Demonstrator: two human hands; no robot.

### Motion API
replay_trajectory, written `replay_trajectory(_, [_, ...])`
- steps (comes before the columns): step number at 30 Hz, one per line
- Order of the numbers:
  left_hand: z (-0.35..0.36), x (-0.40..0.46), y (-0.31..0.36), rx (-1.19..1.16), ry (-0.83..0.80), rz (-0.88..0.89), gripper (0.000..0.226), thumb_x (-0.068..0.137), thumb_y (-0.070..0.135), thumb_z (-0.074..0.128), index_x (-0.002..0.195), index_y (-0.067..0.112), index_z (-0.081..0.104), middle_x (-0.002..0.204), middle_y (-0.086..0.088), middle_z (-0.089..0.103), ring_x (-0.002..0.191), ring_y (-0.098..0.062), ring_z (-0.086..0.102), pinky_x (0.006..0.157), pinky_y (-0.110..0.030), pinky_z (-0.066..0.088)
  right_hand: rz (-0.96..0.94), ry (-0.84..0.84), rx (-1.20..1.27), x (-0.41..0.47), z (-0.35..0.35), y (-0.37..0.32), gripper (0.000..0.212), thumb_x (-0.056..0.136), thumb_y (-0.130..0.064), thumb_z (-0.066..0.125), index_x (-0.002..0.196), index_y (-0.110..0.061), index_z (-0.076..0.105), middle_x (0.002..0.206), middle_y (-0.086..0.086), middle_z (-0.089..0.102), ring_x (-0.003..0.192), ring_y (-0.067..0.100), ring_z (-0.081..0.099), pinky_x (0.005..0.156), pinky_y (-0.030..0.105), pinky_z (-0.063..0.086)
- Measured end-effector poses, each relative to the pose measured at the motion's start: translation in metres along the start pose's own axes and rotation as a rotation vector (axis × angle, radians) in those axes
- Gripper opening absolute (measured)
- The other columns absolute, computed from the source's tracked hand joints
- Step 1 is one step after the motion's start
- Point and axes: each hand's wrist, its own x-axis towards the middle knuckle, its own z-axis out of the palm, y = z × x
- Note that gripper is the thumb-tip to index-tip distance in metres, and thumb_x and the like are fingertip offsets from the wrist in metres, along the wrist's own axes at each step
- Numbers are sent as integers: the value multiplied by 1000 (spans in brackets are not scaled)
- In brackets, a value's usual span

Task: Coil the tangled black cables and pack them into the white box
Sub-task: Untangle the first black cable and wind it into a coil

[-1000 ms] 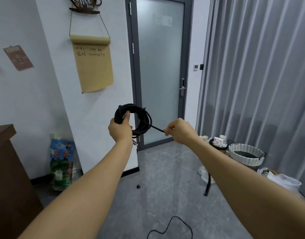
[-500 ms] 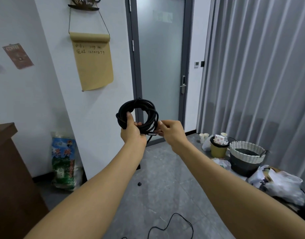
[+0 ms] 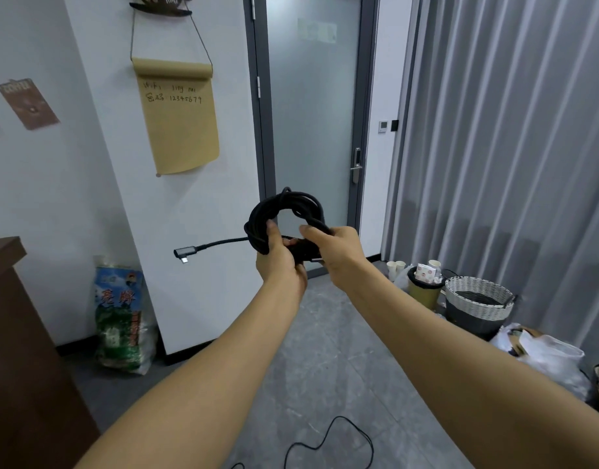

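Observation:
A coiled black cable [image 3: 284, 206] is held up in front of me at chest height. My left hand [image 3: 280, 262] grips the coil's lower left side, thumb over the loops. My right hand [image 3: 338, 250] grips the lower right side of the same coil. One free end with a grey angled plug [image 3: 183, 254] sticks out to the left. Another loose black cable [image 3: 328, 441] lies on the grey floor below. The white box is not in view.
A white-rimmed woven basket [image 3: 477, 297], a yellow bin [image 3: 425, 292] with cups and white bags [image 3: 545, 353] stand along the grey curtain at right. A green sack [image 3: 122, 314] leans on the wall at left, beside a dark wooden cabinet [image 3: 17, 333]. A frosted glass door [image 3: 311, 123] is ahead.
My right hand has moved left from the stretched cable end onto the coil. The coil has shifted right, and a plug end now sticks out to the left.

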Motion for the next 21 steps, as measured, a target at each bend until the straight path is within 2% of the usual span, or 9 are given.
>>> replay_trajectory(2, [2,1,1,84,-19,-18,32,89,37,61,71,12,53,63,0,56,61,-15,56,65,-25,51,-11,29,-20,2,-3,2,15,83,-13,66,73,-1,63,75,17,65,72,26,63,72,32,52])
replay_trajectory(5, [-1,6,3,268,-41,-109,33,87,48,60,87,15,55,84,1,59,74,-15,55,65,-24,46,-37,60,-42,4,-9,2,19,84,-13,64,89,6,65,82,21,66,74,26,62,73,34,50])
replay_trajectory(8, [-1,5,6,363,-74,-130,37,87,46,61,100,12,55,104,-4,59,93,-19,56,69,-28,50,-33,71,-33,3,-15,8,24,85,-12,61,96,9,63,82,17,63,74,26,62,70,31,51])
replay_trajectory(12, [4,7,15,480,-85,-98,43,84,43,65,106,8,54,115,-12,60,106,-27,59,67,-33,52,13,50,68,3,-19,15,13,88,-13,58,85,-1,61,77,10,62,76,25,60,75,34,48])
replay_trajectory(14, [5,9,16,496,-82,-101,45,84,38,67,110,4,54,112,-15,62,103,-31,62,74,-37,53,36,25,85,4,-20,17,12,89,-14,56,84,-3,59,76,9,63,76,25,60,76,36,48])
replay_trajectory(16, [5,9,14,480,-89,-98,41,85,35,68,106,2,57,103,-15,64,95,-30,63,72,-38,54,52,11,83,4,-22,18,13,89,-14,55,83,-4,57,76,9,62,74,25,60,71,34,48])
replay_trajectory(19, [2,8,9,431,-176,-121,33,86,37,65,79,6,58,74,-6,63,74,-22,61,66,-32,53,68,6,101,6,-26,18,19,90,-15,54,72,-7,54,70,9,57,68,22,57,68,32,46])
replay_trajectory(21, [1,5,6,398,-256,-151,40,87,41,60,64,10,54,55,-1,60,65,-17,58,65,-29,51,63,-15,82,9,-32,12,22,90,-15,54,69,-8,54,67,7,58,65,21,58,69,33,46])
